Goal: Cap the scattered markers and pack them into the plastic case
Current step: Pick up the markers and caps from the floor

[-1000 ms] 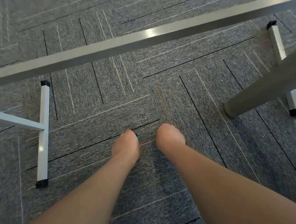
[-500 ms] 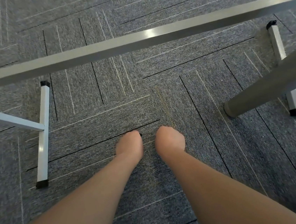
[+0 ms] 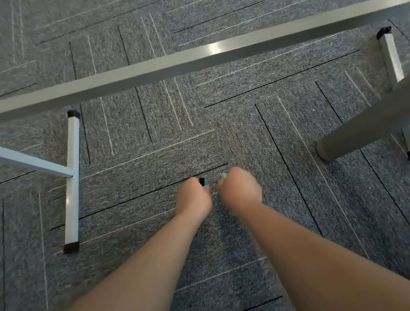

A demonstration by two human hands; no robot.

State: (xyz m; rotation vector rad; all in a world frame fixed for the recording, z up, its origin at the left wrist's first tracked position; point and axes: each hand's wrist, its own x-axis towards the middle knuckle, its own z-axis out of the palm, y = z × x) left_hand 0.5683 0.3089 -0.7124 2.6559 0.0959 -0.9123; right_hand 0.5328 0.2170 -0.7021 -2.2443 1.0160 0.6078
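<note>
Down on the floor (image 3: 146,141), grey carpet tiles of coarse, flecked weave lie in a pattern of thin pale and dark lines. One square metal crossbar (image 3: 189,60), smooth and glinting, runs across the upper part of the view. Two flat metal feet rest on the carpet, the left foot (image 3: 72,177) and the right foot (image 3: 397,79), each tipped with two black end caps. One slanting bar (image 3: 17,160) meets the left foot, and one round grey leg (image 3: 372,122) stands near the right foot.

Two bare forearms reach forward to two hands held close together, apart by a narrow gap. The left hand (image 3: 193,198) has its fingers curled under, gripping a marker (image 3: 202,181), of which only a short black end with a touch of teal sticks out past the knuckles. The right hand (image 3: 240,189), blurred, is likewise curled round a green piece (image 3: 224,176) that pokes out toward the marker. Whether that piece is a cap or a second marker cannot be told. Both things sit at the far edge of the hands, their ends near one another but not touching, above the carpet.
</note>
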